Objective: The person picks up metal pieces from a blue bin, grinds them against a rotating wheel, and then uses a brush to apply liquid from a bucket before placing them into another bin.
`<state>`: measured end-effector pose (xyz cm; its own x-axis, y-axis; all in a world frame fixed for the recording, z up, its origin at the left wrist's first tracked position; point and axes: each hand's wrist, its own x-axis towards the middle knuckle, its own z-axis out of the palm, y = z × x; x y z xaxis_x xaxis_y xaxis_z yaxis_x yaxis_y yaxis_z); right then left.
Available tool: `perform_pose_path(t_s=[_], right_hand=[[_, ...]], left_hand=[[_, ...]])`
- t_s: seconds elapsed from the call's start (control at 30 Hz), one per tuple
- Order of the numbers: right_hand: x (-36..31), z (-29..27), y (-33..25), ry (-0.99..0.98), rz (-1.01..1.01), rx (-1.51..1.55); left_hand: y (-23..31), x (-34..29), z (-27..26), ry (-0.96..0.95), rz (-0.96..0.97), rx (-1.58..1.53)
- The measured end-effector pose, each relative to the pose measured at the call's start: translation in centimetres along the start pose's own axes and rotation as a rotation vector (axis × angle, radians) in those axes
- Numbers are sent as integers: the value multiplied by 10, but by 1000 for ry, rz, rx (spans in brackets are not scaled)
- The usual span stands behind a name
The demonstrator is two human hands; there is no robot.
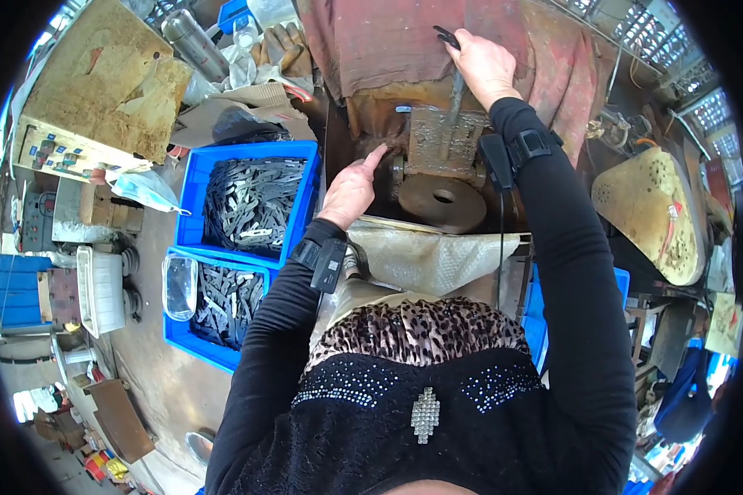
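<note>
My right hand point(483, 68) is closed around the top of an upright metal lever point(456, 101), and a short black piece point(447, 37) sticks out beyond its fingers. The lever runs down to a pitted, rusty metal block point(446, 136) on the machine. In front of that block lies a thick round disc point(442, 202) with a hole in its middle. My left hand point(351, 191) is left of the disc, its index finger stretched toward the block's left side. The other left fingers are largely hidden, and I see nothing held there.
Two blue crates point(182, 194) of flat dark metal pieces point(254, 198) stand at my left, a clear plastic container point(180, 287) on the nearer one's edge. Reddish cloth point(404, 41) hangs behind the machine. A metal flask point(194, 43) and gloves point(282, 51) lie far left. A worn board point(652, 214) is at right.
</note>
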<state>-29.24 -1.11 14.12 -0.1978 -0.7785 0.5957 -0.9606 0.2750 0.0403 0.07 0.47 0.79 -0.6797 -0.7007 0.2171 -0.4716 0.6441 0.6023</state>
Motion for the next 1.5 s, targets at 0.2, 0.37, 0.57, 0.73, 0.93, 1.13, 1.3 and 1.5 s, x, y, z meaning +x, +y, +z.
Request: perform_pose_path(t_s=[0.2,0.37,0.57,0.73,0.93,1.13,1.3,1.5], right_hand=[[-35,-52,-8,-130,47,247],[-136,-103,-20,19,-261,631],[-227,-132,-35,-205,-384,595],[-280,-115,-43,-284,-444,623],[-282,-123,-42,-381,-426,600],[-256,-111,-7,-691,1032,1444],[-224,-55,-22,-218,1254,2131],[-226,-39,-32,-48,1209,2281]], left_hand=[[-1,5,-7,43,75,-275],[9,41,-2,166,208,-47],[-8,54,39,-28,425,375],[-37,55,71,-168,589,504],[-38,51,78,-278,484,454],[36,34,25,-57,197,182],[101,21,18,16,348,50],[108,5,13,-74,427,104]])
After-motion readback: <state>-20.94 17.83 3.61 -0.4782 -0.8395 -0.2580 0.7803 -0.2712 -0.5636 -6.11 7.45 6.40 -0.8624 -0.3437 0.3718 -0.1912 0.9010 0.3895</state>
